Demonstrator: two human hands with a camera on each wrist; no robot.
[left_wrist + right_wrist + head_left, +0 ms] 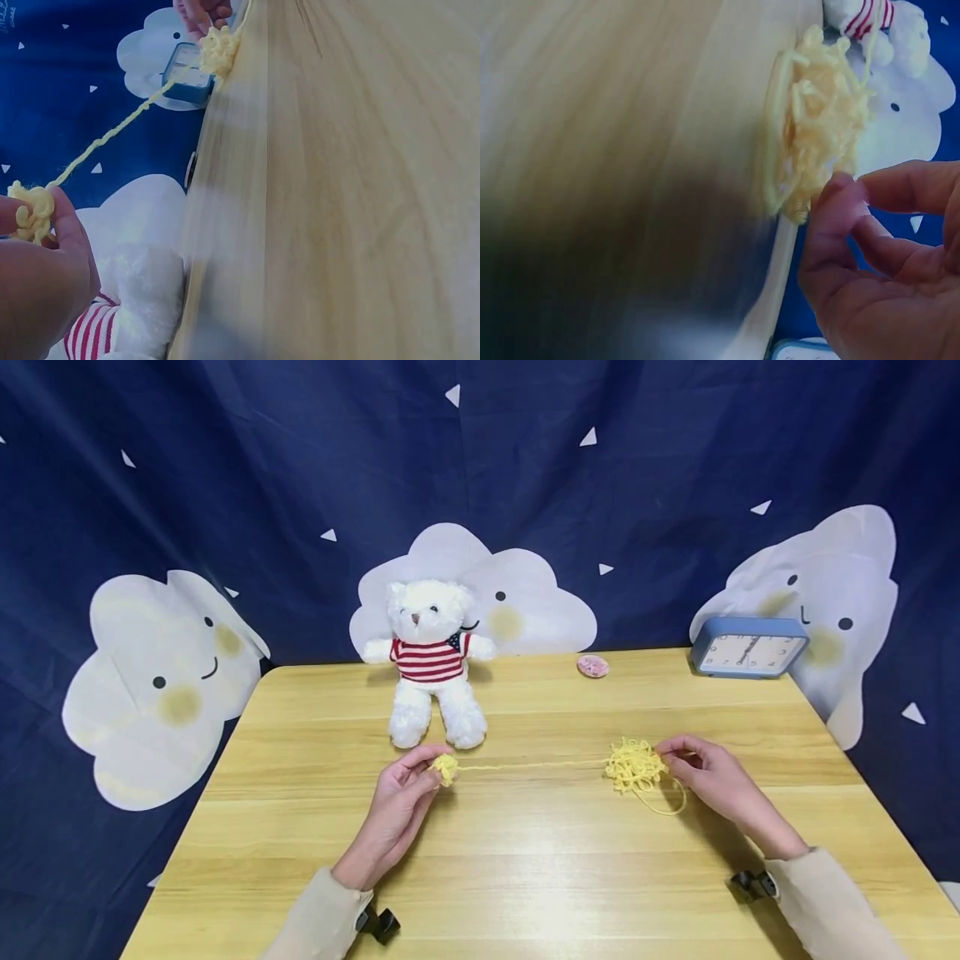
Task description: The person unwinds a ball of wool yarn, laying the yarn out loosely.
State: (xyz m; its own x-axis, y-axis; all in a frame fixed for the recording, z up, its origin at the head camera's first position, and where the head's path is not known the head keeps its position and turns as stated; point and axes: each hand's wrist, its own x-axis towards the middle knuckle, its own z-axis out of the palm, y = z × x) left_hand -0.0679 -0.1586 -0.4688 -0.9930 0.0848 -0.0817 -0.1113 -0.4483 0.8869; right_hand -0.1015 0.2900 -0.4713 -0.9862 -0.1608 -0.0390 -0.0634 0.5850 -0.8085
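A strand of yellow yarn runs nearly straight between the two hands, over the table. My left hand pinches a small wad of yellow yarn between thumb and fingers; the left wrist view shows the same wad close up. At the other end, my right hand pinches the edge of a larger, loopy tangle of yarn. A loose loop hangs below that tangle. In the right wrist view, thumb and forefinger meet at the tangle's near edge.
A white teddy bear in a striped shirt sits at the table's back edge. Right of it lies a small pink round object, and a blue clock stands at the back right corner. A dark blue curtain hangs behind the wooden table.
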